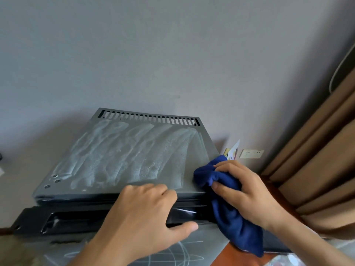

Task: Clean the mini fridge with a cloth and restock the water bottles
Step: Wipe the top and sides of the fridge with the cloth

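Note:
I look down on the grey top of the mini fridge, smeared with whitish wipe streaks, with a slotted vent along its back edge. My right hand grips a bunched dark blue cloth at the top's front right corner; part of the cloth hangs down over the fridge front. My left hand rests on the front edge of the top, fingers curled over it and thumb on the black door frame. No water bottles are in view.
A plain grey wall stands right behind the fridge. Tan curtains hang at the right. A wall socket and a bit of paper sit low between fridge and curtain. Reddish-brown floor shows at the lower right.

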Demonstrator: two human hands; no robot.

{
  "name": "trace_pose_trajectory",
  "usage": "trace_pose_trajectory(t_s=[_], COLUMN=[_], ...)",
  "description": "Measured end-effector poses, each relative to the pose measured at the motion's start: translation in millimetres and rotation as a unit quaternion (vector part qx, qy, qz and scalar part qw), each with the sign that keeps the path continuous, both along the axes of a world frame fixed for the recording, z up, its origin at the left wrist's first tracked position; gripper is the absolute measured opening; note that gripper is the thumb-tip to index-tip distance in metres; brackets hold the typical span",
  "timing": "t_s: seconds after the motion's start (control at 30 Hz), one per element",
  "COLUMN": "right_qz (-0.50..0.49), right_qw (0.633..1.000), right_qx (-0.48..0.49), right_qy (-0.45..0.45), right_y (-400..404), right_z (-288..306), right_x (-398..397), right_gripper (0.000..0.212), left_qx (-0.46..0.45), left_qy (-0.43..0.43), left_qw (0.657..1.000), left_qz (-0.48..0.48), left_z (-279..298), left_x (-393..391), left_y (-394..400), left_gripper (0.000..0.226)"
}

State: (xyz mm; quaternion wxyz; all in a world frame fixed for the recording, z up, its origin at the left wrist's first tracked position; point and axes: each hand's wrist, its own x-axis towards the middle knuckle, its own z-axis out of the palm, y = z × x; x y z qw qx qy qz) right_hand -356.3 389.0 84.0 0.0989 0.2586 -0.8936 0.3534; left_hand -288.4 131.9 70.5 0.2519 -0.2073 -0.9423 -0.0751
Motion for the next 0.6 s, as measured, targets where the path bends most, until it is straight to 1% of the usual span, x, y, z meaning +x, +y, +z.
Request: trace_pose_trajectory(t_s=[0.1, 0.17, 0.23, 0.37, 0.47, 0.6], right_qz=[-0.040, -0.076, -0.109, -0.161, -0.167, -0.173], right_qw=[0.999, 0.997, 0.993, 0.985, 0.983, 0.981], right_qx=[-0.003, 0.018, 0.031, 0.023, 0.003, -0.010], right_qy=[-0.011, -0.008, -0.020, -0.053, -0.080, -0.091], right_y=[-3, -12, -26, -52, -59, -54], right_z=[3, 2, 2, 8, 11, 7], right_x=[-43, -89, -141, -229, -256, -245], right_gripper=[0.017, 0.013, 0.013, 0.017, 0.017, 0.017], left_qx=[0.006, 0.007, 0.001, 0.006, 0.008, 0.001], left_qy=[-0.005, -0.014, -0.016, -0.012, -0.008, 0.002], left_qw=[1.000, 1.000, 1.000, 1.000, 1.000, 0.999], left_qz=[-0.001, 0.003, 0.013, 0.025, 0.025, 0.034], left_z=[1, 2, 2, -1, 0, 2], left_x=[-2, -2, -2, -1, 0, 0], left_y=[0, 0, 0, -2, -3, -3], left_gripper=[0.067, 0.068, 0.069, 0.072, 0.073, 0.074])
